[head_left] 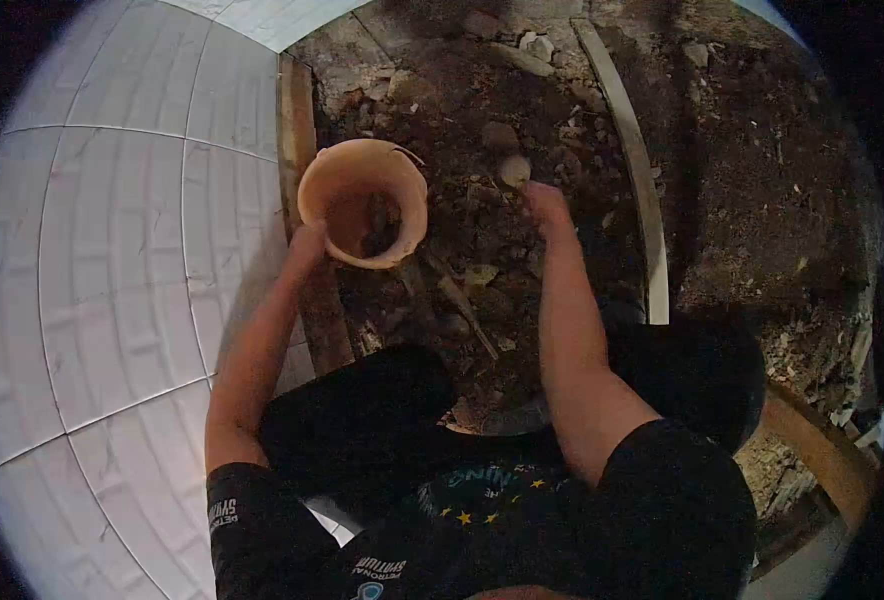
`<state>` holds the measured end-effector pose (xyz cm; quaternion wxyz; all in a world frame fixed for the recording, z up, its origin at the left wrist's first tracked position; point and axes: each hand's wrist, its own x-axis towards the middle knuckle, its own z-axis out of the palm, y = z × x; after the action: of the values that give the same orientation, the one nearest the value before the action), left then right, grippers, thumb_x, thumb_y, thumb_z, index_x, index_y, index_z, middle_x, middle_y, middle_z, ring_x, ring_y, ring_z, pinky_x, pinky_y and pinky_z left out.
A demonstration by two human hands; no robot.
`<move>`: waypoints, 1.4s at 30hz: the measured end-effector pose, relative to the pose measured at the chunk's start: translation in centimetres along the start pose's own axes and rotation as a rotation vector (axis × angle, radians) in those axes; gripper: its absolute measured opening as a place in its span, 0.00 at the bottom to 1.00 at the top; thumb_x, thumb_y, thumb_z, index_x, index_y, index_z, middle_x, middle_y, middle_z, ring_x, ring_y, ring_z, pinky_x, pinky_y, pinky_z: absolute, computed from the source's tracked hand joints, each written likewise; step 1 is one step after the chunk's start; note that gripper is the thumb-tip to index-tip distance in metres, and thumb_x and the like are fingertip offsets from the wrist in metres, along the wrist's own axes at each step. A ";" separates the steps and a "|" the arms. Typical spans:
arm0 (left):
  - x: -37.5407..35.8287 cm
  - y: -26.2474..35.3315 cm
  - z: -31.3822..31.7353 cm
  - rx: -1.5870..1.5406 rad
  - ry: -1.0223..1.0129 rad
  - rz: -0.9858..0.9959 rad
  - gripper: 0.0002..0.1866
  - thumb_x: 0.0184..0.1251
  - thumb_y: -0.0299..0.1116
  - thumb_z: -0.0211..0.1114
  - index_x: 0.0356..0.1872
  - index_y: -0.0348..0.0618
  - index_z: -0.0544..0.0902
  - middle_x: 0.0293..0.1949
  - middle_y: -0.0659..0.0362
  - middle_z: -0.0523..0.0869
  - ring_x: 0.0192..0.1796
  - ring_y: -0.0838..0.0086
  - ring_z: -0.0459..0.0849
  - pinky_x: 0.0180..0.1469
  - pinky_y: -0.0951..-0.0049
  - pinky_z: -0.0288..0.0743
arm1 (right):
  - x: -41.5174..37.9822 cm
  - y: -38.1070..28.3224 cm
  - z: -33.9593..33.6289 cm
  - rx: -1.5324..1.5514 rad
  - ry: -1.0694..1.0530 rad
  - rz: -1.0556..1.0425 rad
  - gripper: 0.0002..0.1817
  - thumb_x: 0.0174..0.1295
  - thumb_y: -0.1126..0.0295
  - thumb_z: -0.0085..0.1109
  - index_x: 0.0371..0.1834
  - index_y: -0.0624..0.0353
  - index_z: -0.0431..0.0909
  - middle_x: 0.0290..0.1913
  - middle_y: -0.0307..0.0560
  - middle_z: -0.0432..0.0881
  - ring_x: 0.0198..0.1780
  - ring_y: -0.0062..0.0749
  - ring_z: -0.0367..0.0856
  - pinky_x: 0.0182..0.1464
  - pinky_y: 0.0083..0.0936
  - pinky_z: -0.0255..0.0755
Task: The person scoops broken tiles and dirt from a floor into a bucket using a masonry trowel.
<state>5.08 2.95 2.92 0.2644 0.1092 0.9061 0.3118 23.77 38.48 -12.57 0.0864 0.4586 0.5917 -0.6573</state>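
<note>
A pale orange bucket (367, 163) tilts over the dug-up soil, its mouth facing me and some dark dirt showing inside. My left hand (309, 243) is closed on the bucket's near-left rim. To the right of the bucket, my right hand (545, 208) reaches out low over the rubble with its fingers closed on a pale, rounded lump (515, 171), like a stone. The lump's lower side is hidden by the fingers. A brown stone (499, 136) lies just beyond it.
Soil with stones and wood scraps (467, 310) covers the ground ahead. A curved wooden strip (627, 140) runs along the right, with more dirt (762, 220) beyond. Another timber (297, 115) edges the white tiled surface (132, 250) at left. My knees flank the near soil.
</note>
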 end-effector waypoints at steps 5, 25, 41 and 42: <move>-1.5 2.6 0.0 0.055 0.011 -0.059 0.18 0.60 0.41 0.46 0.33 0.31 0.72 0.25 0.52 0.75 0.25 0.61 0.78 0.29 0.63 0.73 | -1.0 -1.6 -0.6 0.029 -0.007 0.039 0.24 0.52 0.59 0.63 0.50 0.59 0.75 0.45 0.45 0.78 0.41 0.33 0.75 0.40 0.34 0.68; 2.6 -5.3 0.1 0.415 0.090 0.439 0.18 0.59 0.39 0.45 0.37 0.32 0.75 0.30 0.45 0.79 0.33 0.59 0.80 0.36 0.59 0.72 | 0.2 -4.3 -0.9 -0.319 0.009 0.017 0.27 0.55 0.56 0.57 0.57 0.57 0.69 0.57 0.54 0.68 0.56 0.44 0.68 0.48 0.45 0.68; 4.1 -5.9 0.6 0.198 0.102 0.399 0.19 0.62 0.41 0.44 0.32 0.33 0.74 0.27 0.50 0.79 0.25 0.63 0.80 0.24 0.62 0.73 | -7.2 -10.5 2.9 0.073 -0.039 -0.413 0.26 0.54 0.59 0.60 0.57 0.54 0.70 0.47 0.44 0.75 0.40 0.31 0.73 0.41 0.31 0.67; 4.1 -5.7 0.3 0.075 0.014 0.192 0.19 0.61 0.42 0.45 0.32 0.33 0.75 0.26 0.49 0.80 0.24 0.62 0.79 0.24 0.61 0.74 | -9.4 -12.5 2.9 -0.050 -0.055 -0.548 0.27 0.52 0.59 0.62 0.57 0.52 0.70 0.45 0.45 0.77 0.42 0.31 0.73 0.42 0.31 0.67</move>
<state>1.66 0.13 -2.54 0.2229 0.2029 0.9042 0.3025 19.38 35.54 2.42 -0.0672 0.2610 0.7071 -0.6537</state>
